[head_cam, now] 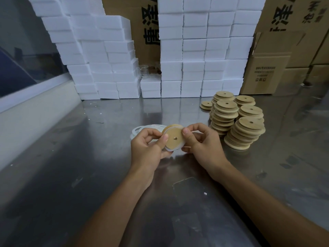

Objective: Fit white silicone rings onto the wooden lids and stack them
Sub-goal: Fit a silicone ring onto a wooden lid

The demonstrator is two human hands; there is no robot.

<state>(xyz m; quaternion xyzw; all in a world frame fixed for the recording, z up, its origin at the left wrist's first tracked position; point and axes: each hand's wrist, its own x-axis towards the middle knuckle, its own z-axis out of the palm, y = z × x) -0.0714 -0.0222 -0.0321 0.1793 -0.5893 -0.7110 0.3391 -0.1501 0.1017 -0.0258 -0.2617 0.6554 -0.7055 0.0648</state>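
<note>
— What did the grip look like?

— Both hands curled round one wooden lid [173, 138], held up above the steel table [71, 166]. Left hand [148, 147] pinched its left edge, thumb on the face; right hand [199, 139] pinched the right edge, thumb at the rim. A white silicone ring [169, 149] showed along the lid's lower edge — partly on, I judged.

— How would they handle?

— Lid looked stiff and light, best held by the rim. Ring looked thin, soft and stretchy, probably inclined to slip off; I'd work it round with the thumbs.

— And around them?

— Loose rings [140, 130] lay on the table just behind the hands. Stacks of lids [236, 122] stood to the right. White foam blocks [178, 50] and cardboard cartons [267, 72] lined the back.
</note>
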